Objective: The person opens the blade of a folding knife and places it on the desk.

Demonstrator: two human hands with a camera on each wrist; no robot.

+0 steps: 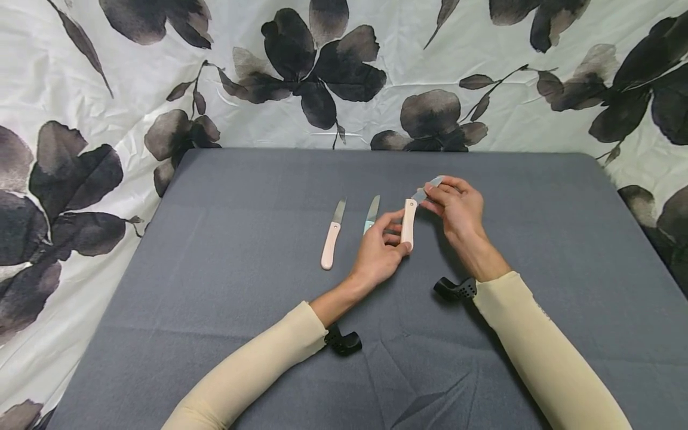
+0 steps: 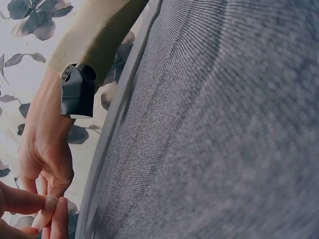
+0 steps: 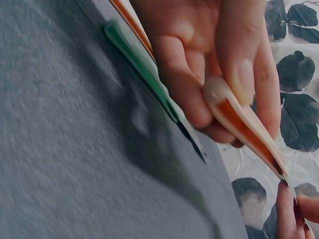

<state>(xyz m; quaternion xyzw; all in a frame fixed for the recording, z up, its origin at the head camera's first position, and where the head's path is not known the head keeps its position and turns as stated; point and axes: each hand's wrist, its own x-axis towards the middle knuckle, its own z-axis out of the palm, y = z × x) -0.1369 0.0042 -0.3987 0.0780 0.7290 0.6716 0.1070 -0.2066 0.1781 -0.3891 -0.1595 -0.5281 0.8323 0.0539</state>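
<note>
My left hand grips the pale pink handle of a folding knife between thumb and fingers. With thumb and fingertips, my right hand pinches its blade, which is swung out at an angle to the handle. In the right wrist view a slot runs along the handle of this folding knife. Left of the hands a second pink folding knife lies on the cloth, blade out. Between it and my left hand lies a mint-green folding knife, its blade also out and its handle mostly hidden in the head view.
A grey cloth covers the table, with creases near the front. Behind it hangs a white floral sheet. Black wrist cameras sit at both cuffs, close above the cloth.
</note>
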